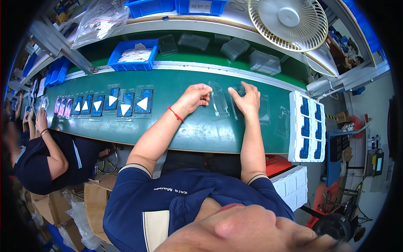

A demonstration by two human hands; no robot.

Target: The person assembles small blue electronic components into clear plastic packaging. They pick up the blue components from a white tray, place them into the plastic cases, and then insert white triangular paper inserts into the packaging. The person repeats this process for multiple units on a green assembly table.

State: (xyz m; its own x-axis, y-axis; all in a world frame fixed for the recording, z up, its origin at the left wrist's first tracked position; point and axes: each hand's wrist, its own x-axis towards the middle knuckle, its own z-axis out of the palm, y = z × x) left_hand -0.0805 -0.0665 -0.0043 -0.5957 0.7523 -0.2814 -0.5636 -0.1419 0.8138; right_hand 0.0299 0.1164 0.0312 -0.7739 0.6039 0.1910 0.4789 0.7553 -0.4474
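- The clear pack (220,103) is above the middle of the bench (197,134), between the person's two hands.
- Left hand (195,98): thumb and forefinger pinch the upper left edge of the clear pack; the other fingers curl in.
- Right hand (247,100): thumb and fingers are spread, with clear plastic showing in the gap; whether they grip it, I cannot tell.
- More empty-looking clear plastic (264,110) lies just beside the right forearm, and another piece (282,122) lies near the tray.
- The white tray (297,156), at the bench's right end, has six compartments in two columns, a dark blue piece in each.
- Left of the hands, six blue packs (126,110) stand in a row, each bearing a white triangle; pink packs (63,107) lie beyond them.
- Behind, the blue bin (133,66) holds a heap of white slips (135,53).
- Stacked clear cases (265,63) are on the green ledge to its right.
- Higher up, a clear bag (115,21) has white bits inside; two blue boxes (200,7) are beside it, their contents out of sight.
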